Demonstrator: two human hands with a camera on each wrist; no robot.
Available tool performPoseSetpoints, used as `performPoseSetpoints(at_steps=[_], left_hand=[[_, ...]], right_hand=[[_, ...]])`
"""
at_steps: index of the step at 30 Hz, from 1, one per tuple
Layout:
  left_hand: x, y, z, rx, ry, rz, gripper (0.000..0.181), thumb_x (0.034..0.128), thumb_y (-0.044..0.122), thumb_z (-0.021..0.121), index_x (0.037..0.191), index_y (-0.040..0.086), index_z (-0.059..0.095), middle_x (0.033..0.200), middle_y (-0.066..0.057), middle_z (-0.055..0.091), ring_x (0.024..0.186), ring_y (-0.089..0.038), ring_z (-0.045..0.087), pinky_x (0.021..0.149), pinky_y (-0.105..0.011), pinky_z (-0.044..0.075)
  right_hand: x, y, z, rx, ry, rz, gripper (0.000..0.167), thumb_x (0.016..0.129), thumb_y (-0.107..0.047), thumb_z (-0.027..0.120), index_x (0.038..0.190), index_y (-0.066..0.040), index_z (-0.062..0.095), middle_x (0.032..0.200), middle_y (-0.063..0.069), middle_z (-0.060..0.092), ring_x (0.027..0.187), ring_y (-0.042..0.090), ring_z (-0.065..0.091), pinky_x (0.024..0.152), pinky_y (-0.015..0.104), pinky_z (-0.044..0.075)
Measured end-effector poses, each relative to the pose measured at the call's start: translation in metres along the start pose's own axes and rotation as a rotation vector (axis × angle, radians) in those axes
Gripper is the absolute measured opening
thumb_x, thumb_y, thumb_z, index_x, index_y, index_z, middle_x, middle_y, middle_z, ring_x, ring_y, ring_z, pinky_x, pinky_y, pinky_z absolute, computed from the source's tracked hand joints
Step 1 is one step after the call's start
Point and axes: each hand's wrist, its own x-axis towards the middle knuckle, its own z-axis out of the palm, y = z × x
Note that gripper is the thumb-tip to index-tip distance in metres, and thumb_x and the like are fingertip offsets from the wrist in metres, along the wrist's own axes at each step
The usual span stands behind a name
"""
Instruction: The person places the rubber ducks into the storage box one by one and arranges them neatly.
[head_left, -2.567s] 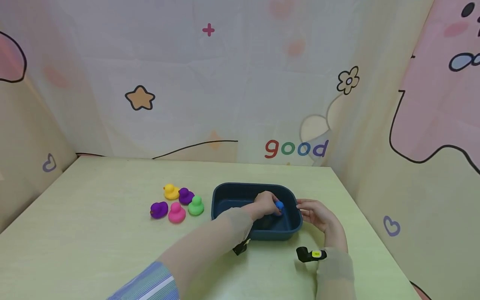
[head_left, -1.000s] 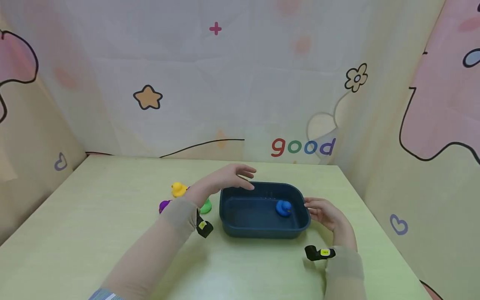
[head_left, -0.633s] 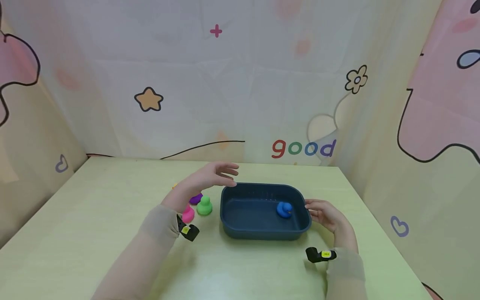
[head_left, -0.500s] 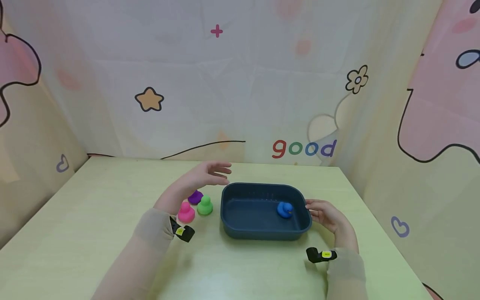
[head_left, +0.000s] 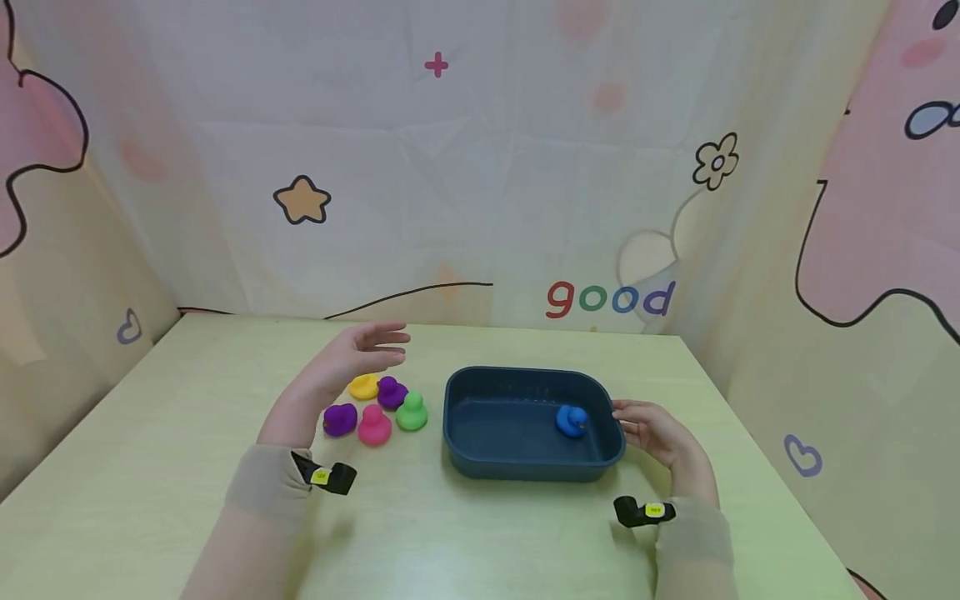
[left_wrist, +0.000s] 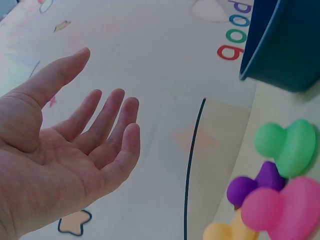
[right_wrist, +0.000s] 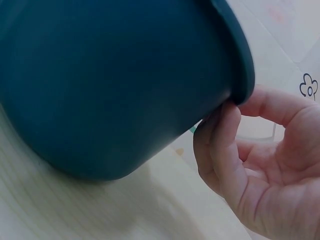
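My left hand (head_left: 348,358) hangs in the air above and beside a group of rubber ducks, its fingers loosely spread; the left wrist view shows its palm (left_wrist: 65,165) with nothing in it. The group has a yellow duck (head_left: 363,387), two purple ducks (head_left: 392,393), a pink duck (head_left: 374,428) and a green duck (head_left: 412,412). A blue duck (head_left: 572,422) sits inside the dark blue basin (head_left: 525,468), near its right end. At that end, the fingertips of my right hand (head_left: 663,437) touch the outer wall just under the rim.
The pale tabletop (head_left: 465,533) carries the basin and the ducks. Patterned cloth (head_left: 375,167) hangs behind it and at both sides. Each wrist wears a small black camera (head_left: 333,477).
My left hand let go of the blue duck in the basin, rose out and moved left to the duck group. My right hand stays at the basin's right end. The head view shifted slightly.
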Motion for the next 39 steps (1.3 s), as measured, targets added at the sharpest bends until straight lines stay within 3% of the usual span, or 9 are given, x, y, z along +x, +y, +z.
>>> performPoseSetpoints(at_steps=[9,17,28,39], left_hand=[[-0.018,-0.024,-0.022,-0.04,0.097,-0.038,0.064,0.0949,0.021,0.064,0.15,0.008,0.035,0.151,-0.017,0.042,0.137,-0.036,0.043,0.114,-0.05,0.033],[-0.03,-0.038,-0.037,-0.107,0.131,-0.064,0.068,0.0973,0.019,0.06,0.153,0.002,0.026,0.154,-0.023,0.033,0.14,-0.041,0.035,0.117,-0.054,0.026],[-0.035,-0.075,-0.057,-0.104,0.054,-0.165,0.072,0.0969,0.015,0.06,0.154,0.001,0.019,0.158,-0.025,0.024,0.143,-0.044,0.028,0.118,-0.055,0.022],[-0.043,-0.098,-0.066,-0.061,-0.049,-0.18,0.075,0.0943,0.017,0.064,0.154,0.002,0.021,0.158,-0.024,0.025,0.143,-0.044,0.028,0.115,-0.053,0.032]], right_hand=[[0.0,-0.001,0.002,-0.005,0.002,0.007,0.06,0.099,-0.007,0.046,0.145,0.018,0.018,0.097,-0.009,0.065,0.082,0.001,0.065,0.077,0.016,0.055],[0.0,-0.001,0.0,0.016,-0.013,0.0,0.056,0.099,-0.004,0.044,0.144,0.019,0.019,0.095,-0.008,0.067,0.081,0.001,0.065,0.075,0.017,0.056],[-0.001,0.0,0.0,0.003,-0.014,0.004,0.06,0.099,-0.006,0.044,0.145,0.019,0.016,0.098,-0.009,0.066,0.083,0.002,0.065,0.077,0.017,0.056],[0.0,0.0,0.0,0.003,-0.02,-0.004,0.057,0.1,-0.006,0.044,0.145,0.019,0.019,0.098,-0.009,0.067,0.082,0.002,0.066,0.077,0.017,0.056]])
